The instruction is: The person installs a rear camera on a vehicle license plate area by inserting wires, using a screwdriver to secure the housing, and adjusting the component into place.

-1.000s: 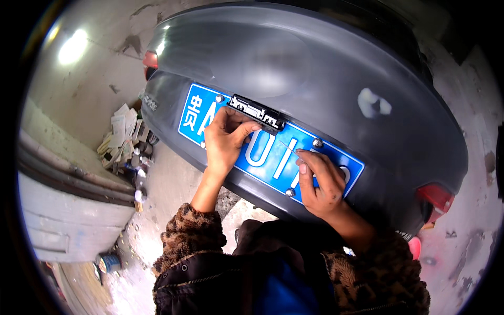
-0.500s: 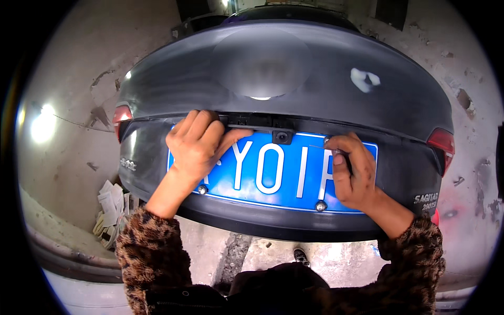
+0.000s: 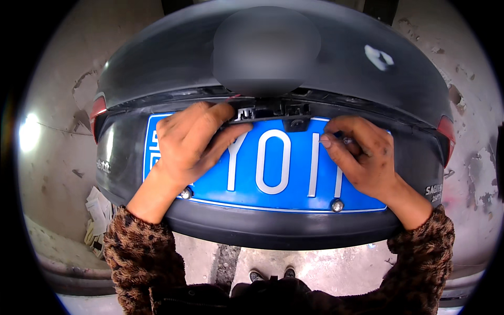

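My left hand (image 3: 191, 137) pinches the left end of a black trunk handle strip (image 3: 273, 111) between thumb and fingers. That strip sits tilted and partly out of its slot below the trunk lid, with its inner clips showing. At its right end is a small square camera (image 3: 297, 124). My right hand (image 3: 363, 151) hovers over the right part of a blue license plate (image 3: 252, 163), thumb and forefinger curled close together. Whatever those fingertips hold is too small or hidden to make out. Round bolts (image 3: 337, 205) fasten the plate's lower edge.
The dark grey car trunk lid (image 3: 157, 58) curves above, with red tail lights (image 3: 446, 139) at both sides. Below runs the black bumper (image 3: 278, 231). Papers (image 3: 97, 212) lie by the wall at left. My shoes stand on the concrete floor (image 3: 315, 262).
The strip has come further out of its slot and tilted, its right end swinging out. My right hand shifted slightly right; the thin metal tool in its fingers no longer shows. The view moved closer.
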